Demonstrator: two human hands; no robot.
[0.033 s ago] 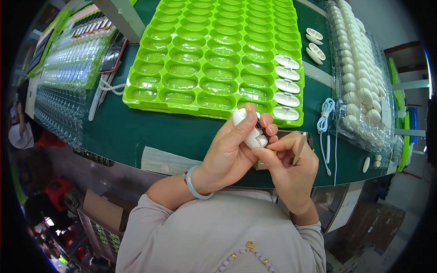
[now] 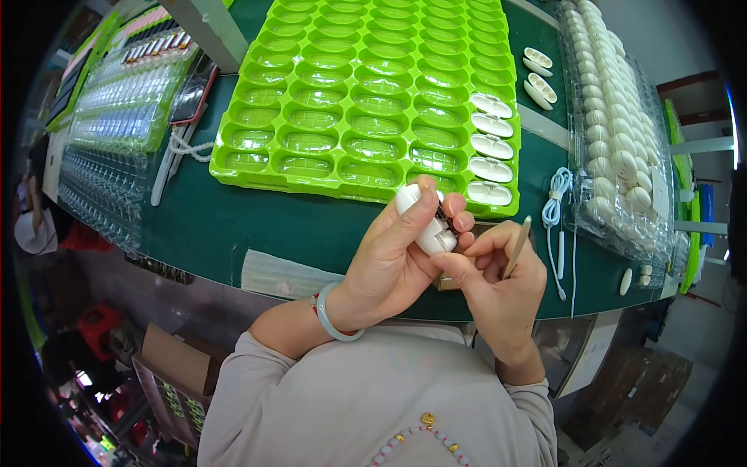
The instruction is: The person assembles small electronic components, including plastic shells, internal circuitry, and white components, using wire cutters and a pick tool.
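Note:
A white earbud case (image 2: pixel 415 220) is gripped in my left hand (image 2: pixel 381 261), with the thumb along its side and fingers curled behind. Dark parts show along the case's right side, partly covered by the fingertips. My right hand (image 2: pixel 504 288) is closed, its thumb and index finger pinched at the case's lower end. Whatever lies between those fingertips is too small to make out. A thin tan stick (image 2: pixel 520 241) is tucked in the same hand and points up. Just beyond stands a green tray (image 2: pixel 358 187) of oval pockets, with several white case pieces (image 2: pixel 490 170) in its right column.
Two open white cases (image 2: pixel 538 92) lie right of the tray. A coiled white cable (image 2: pixel 557 194) sits beside a clear tray of white rounded pieces (image 2: pixel 611 148). Under my hands is a small brown box (image 2: pixel 447 282). Clear plastic trays (image 2: pixel 101 187) stand at left.
The tan stick in my right hand has tipped upward and to the right, as the hand turned slightly. My left hand and the case have barely moved.

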